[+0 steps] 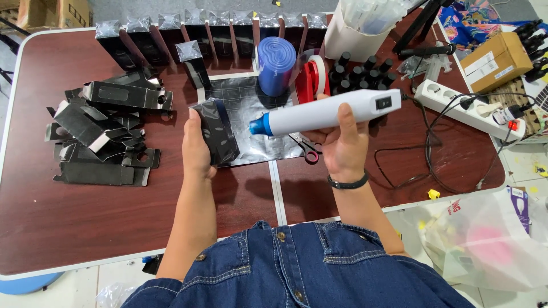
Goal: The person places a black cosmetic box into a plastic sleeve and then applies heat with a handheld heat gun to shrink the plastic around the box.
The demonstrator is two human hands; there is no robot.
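My left hand [197, 149] grips a small black box wrapped in clear film [215, 130], held upright just above the dark cutting mat [251, 108]. My right hand [341, 147] holds a white heat gun [331, 112] by its body. The gun's blue nozzle points left at the box, a short gap away. Red-handled scissors [309, 152] lie on the mat under my right hand. I wear a black wristband on my right wrist and a denim shirt.
A pile of flat black cartons [105, 134] lies at left. Wrapped boxes [205, 31] line the far edge. A blue film roll [276, 64], a red tape dispenser [309, 78], black bottles [359, 73], a power strip [465, 107] and loose cable sit behind and right.
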